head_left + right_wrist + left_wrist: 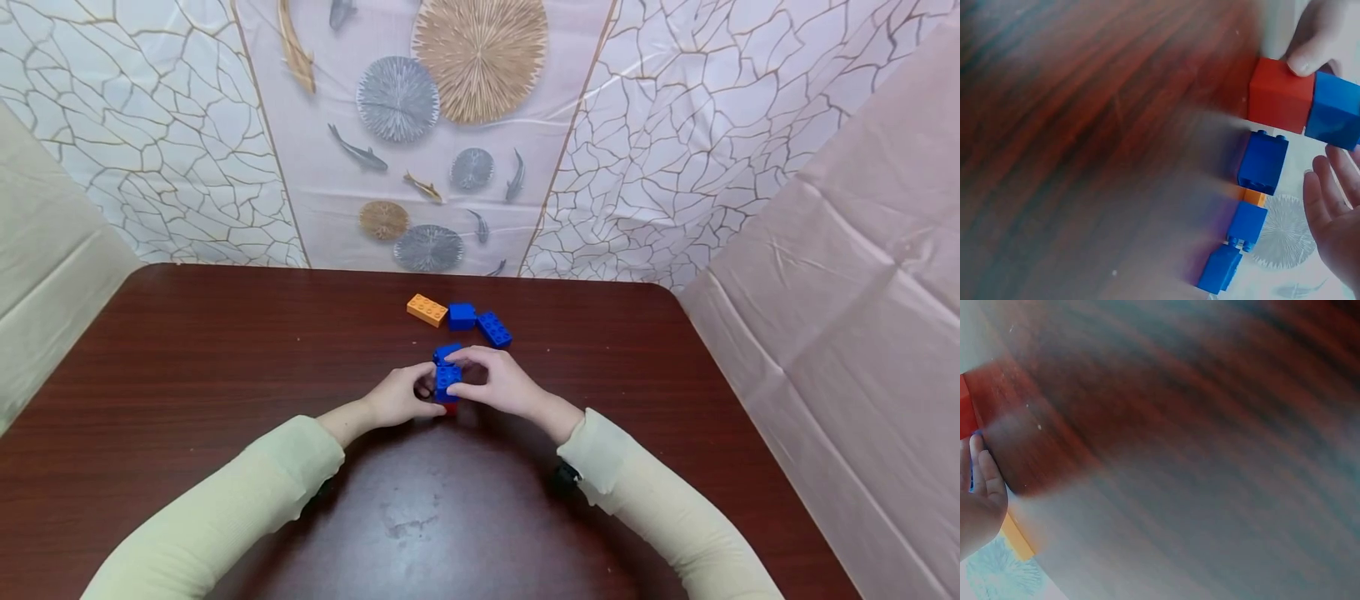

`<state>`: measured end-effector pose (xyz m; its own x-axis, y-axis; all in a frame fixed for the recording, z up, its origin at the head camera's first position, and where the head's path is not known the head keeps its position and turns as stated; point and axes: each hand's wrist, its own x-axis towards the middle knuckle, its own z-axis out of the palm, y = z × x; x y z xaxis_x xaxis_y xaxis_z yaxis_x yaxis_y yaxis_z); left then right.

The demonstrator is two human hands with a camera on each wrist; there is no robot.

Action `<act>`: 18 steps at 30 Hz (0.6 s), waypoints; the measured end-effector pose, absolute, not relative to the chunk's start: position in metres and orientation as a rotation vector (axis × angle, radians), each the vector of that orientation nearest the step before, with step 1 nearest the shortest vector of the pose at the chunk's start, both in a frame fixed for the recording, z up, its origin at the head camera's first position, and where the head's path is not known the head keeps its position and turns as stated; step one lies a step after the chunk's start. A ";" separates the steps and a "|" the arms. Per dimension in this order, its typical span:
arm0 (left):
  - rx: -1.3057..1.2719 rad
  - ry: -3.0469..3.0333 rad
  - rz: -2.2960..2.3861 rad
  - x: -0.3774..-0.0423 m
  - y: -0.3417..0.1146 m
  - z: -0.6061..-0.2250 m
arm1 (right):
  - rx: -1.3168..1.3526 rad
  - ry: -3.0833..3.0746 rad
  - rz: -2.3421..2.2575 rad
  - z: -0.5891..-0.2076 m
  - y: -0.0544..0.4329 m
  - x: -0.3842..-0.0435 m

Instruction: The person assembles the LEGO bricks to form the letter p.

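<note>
A blue brick (448,379) sits on top of a red brick (451,409) at the middle of the table. My right hand (504,385) holds the blue brick from the right, thumb in front and fingers behind. From the left, my left hand (396,397) steadies the red brick below, and its thumb lies against the red brick (1281,95) in the right wrist view. Just behind the stack is another blue brick (447,351), partly hidden by the right fingers. In the left wrist view, the left hand (984,487) appears beside the red brick's edge (966,407).
Farther back on the brown table (225,358) lie an orange brick (427,310), a blue brick (462,317) and a studded blue brick (495,329), close together in a row. A patterned cloth (420,192) hangs behind the table's far edge.
</note>
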<state>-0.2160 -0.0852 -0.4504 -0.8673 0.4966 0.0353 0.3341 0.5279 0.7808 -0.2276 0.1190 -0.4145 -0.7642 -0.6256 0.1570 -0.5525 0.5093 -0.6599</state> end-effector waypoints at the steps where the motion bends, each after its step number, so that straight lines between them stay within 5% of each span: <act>1: 0.708 2.571 1.258 -0.216 -0.085 -0.450 | -1.039 2.635 -1.108 -0.414 0.120 -0.228; 18: 0.708 2.563 1.265 -0.215 -0.083 -0.451 | -1.120 2.687 -0.957 -0.406 0.116 -0.230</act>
<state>-0.2150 -0.0830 -0.4512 -0.8662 0.4986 0.0341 0.3304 0.5201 0.7876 -0.2303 0.1164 -0.4062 -0.7303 -0.6641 0.1600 -0.6158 0.5386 -0.5751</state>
